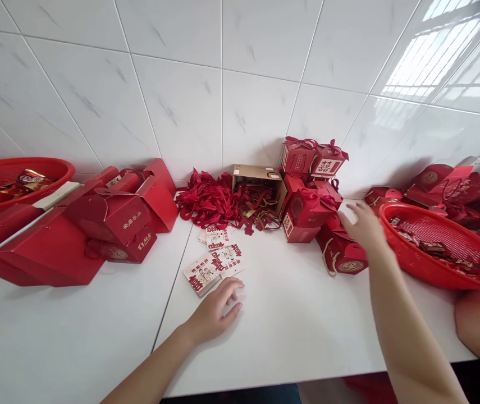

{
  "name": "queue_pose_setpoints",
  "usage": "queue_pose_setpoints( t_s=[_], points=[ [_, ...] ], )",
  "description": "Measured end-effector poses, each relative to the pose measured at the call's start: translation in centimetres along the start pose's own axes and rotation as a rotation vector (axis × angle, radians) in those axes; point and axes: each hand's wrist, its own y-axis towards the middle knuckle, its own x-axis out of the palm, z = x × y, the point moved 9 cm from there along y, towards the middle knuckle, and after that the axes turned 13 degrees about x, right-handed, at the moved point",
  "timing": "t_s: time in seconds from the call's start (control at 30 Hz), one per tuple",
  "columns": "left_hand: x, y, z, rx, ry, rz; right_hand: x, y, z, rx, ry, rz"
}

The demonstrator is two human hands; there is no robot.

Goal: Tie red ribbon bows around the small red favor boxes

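Observation:
My left hand [216, 311] rests on the white tabletop [290, 314], fingers loosely curved and apart, with nothing in it. Just beyond its fingertips lie printed red-and-white cards [201, 274] in small overlapping piles. My right hand [364, 224] is reaching out over a dark red gift box [347, 255] with a cord handle. Its fingers are spread and slightly blurred, and I see nothing held; whether they touch the box I cannot tell. To its left, small red candy boxes [307, 210] tied with ribbon bows are stacked against the wall.
A heap of red ribbons [206, 199] lies beside a tipped cardboard box [238, 175] holding more ribbons. Larger red boxes [54, 238] stand left. Red plastic baskets of sweets flank both sides, the right one [429, 221] near my arm. Another person's arm [473, 322] is at lower right.

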Motion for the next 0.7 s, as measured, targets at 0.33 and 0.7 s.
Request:
queue_pose_setpoints(
  t_s=[0.33,0.7],
  points=[
    [-0.2,0.0,0.7,0.004,0.016,-0.003,5.8,-1.6,5.1,0.147,-0.140,-0.218],
    [-0.1,0.1,0.6,-0.014,0.014,-0.016,2.4,-0.9,-2.9,-0.043,0.344,0.019]
  ],
)
